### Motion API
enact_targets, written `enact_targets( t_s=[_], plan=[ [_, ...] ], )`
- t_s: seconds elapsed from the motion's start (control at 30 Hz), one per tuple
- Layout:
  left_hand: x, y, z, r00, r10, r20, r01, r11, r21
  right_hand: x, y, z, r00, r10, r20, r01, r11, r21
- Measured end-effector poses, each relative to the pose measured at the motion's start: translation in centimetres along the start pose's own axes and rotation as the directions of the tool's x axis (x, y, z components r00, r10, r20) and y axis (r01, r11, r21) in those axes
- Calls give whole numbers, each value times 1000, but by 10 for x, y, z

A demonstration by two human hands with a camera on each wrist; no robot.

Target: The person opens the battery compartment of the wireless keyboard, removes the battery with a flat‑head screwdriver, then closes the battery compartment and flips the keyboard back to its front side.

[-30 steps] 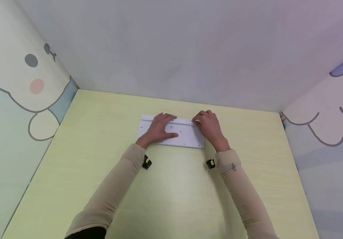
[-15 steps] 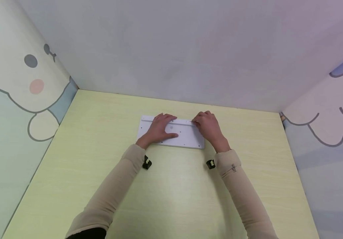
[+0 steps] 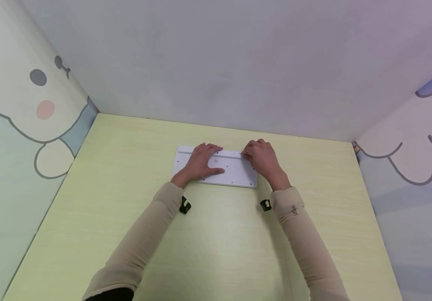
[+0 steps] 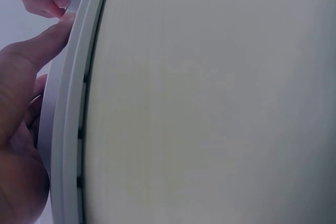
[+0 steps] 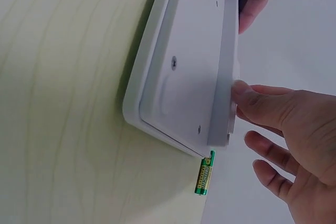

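Note:
A white keyboard [image 3: 235, 172] lies face down on the table, its screw-dotted underside up; some keys show beneath its edge in the left wrist view. My left hand [image 3: 200, 162] spans it and holds it, thumb [image 4: 50, 40] on the underside and fingers at the far edge. At the right end of the raised far ridge [image 5: 223, 87], my right hand [image 3: 262, 158] pinches what looks like the battery cover [image 5: 231, 121], thumb on the near side, index finger mostly hidden behind. Its other fingers are loosely bent. A green battery [image 5: 205, 173] lies on the table beyond the keyboard's right end.
The pale wooden table [image 3: 216, 242] meets a plain wall [image 3: 216, 62] behind the keyboard. Cartoon-printed walls [image 3: 9, 167] stand at both sides. Small black wrist cameras [image 3: 265, 205] jut inward from both sleeves.
Both hands keep nearly the same place. The right fingers shift very slightly at the ridge; the keyboard stays put.

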State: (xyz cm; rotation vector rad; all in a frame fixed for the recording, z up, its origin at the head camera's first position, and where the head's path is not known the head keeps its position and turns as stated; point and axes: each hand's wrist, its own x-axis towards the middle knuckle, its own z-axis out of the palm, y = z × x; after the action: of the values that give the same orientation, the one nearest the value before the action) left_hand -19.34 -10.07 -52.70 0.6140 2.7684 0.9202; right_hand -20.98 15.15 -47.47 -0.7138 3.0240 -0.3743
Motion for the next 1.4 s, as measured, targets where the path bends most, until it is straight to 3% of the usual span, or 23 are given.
enact_targets(
  t_s=[0.9, 1.4],
  plan=[
    [-2, 0, -2, 1000, 4, 1, -4, 1000, -1, -6, -2, 5, 1000, 7, -30, -6, 1000, 4],
    [-1, 10, -10, 999, -11, 45, 10, 999, 34, -13, 4, 4, 998, 25, -52, -23, 999, 46]
  ],
)
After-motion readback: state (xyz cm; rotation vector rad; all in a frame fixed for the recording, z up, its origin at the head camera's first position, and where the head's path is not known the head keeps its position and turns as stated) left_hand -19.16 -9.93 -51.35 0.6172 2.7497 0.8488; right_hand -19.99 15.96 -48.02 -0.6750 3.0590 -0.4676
